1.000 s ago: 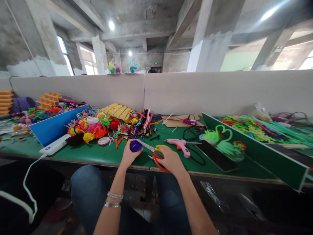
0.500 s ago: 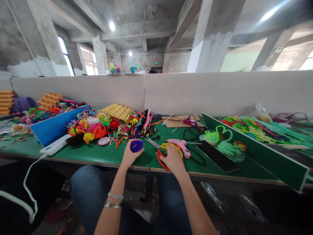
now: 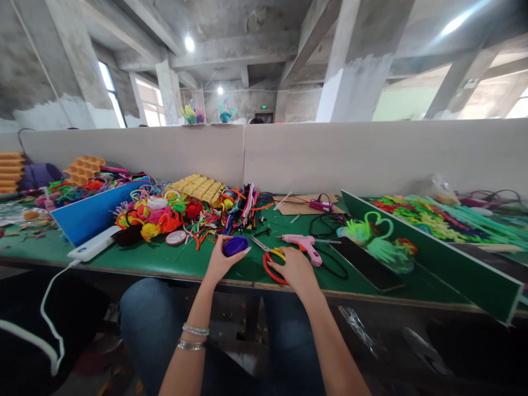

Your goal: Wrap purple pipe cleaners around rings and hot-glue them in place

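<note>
In the head view, a small round purple piece (image 3: pixel 235 246), fuzzy and bowl-like, sits in my left hand (image 3: pixel 220 259), the thumb along its near side and the fingers behind it. My right hand (image 3: pixel 295 270) is closed on scissors (image 3: pixel 275 275) with one red and one yellow handle. Their blades point left toward the purple piece, a little apart from it, and lie nearly together. My right fingers hide part of the yellow handle. A pink glue gun (image 3: pixel 303 245) lies just behind my right hand.
Colourful pipe-cleaner pieces (image 3: pixel 169 221) and a yellow egg tray (image 3: pixel 198 188) crowd the left, beside a blue board (image 3: pixel 101 209) and a white power strip (image 3: pixel 93 246). On the right are a dark phone (image 3: pixel 367 264), green swan figures (image 3: pixel 383 253) and a green divider (image 3: pixel 433 256).
The scissor blades have come closer together and my right hand has closed further on the handles. The purple piece has turned slightly in my left hand and moved a little right.
</note>
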A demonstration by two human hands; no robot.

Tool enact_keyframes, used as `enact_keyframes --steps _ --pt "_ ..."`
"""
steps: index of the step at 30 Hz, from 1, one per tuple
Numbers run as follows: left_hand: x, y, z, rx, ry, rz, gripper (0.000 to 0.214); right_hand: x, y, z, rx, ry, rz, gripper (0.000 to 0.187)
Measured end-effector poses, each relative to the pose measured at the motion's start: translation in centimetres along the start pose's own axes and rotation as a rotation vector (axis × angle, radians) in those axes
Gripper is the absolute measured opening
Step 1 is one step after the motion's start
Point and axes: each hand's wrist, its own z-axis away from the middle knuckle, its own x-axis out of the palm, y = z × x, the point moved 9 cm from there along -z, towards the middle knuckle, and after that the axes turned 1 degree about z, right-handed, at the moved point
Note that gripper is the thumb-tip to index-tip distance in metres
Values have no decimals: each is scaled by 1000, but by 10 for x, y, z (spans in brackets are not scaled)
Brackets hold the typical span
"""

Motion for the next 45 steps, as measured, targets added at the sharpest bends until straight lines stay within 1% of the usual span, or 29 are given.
enact_keyframes --steps 2,4,6,7,8,11,14,16,20,22,24,27,29,31,34,37,40,43,45 --pt "1 2 -1 49 -13 -18 49 -13 -1 0 -8 49 -2 25" --pt "3 5 -1 105 -40 -13 48 -31 5 2 22 183 33 24" --pt "5 6 -2 130 -69 -6 48 -45 22 6 131 310 133 27" --pt "6 5 -2 136 -80 -12 48 -48 34 8 210 345 193 31" --pt "6 5 -2 143 -86 -25 47 -47 45 9 272 350 244 35" --pt "6 9 -2 196 -98 -75 43 -31 70 8 360 264 294 40" --pt "8 15 0 223 -128 -93 40 -23 81 6 399 229 296 39" --pt "7 17 0 207 -119 -85 43 -22 81 5 404 232 291 38" --pt "-1 18 2 148 -20 -49 68 -24 78 4 386 259 297 37" --pt "-1 17 3 118 -4 -18 73 -23 77 3 370 251 309 39" --pt "2 16 3 102 -18 4 69 -22 79 2 379 231 319 44" --pt "4 16 3 109 -38 11 60 -18 85 2 450 161 286 50" --pt "5 15 2 123 -52 6 55 -15 88 2 487 103 236 48" --pt "5 14 1 131 -69 -7 51 -15 88 3 502 87 199 44" --pt "-1 12 -1 151 -34 -53 48 -24 88 6 519 160 179 44" --pt "-7 13 -2 203 16 -88 45 -33 85 8 508 250 113 44" --pt "-7 14 -2 237 9 -81 42 -39 79 9 491 323 3 43" --pt "-7 12 -2 212 33 -114 41 -39 67 8 467 359 -155 51" --pt "-11 11 -1 191 79 -125 45 -32 52 5 404 343 -300 54"
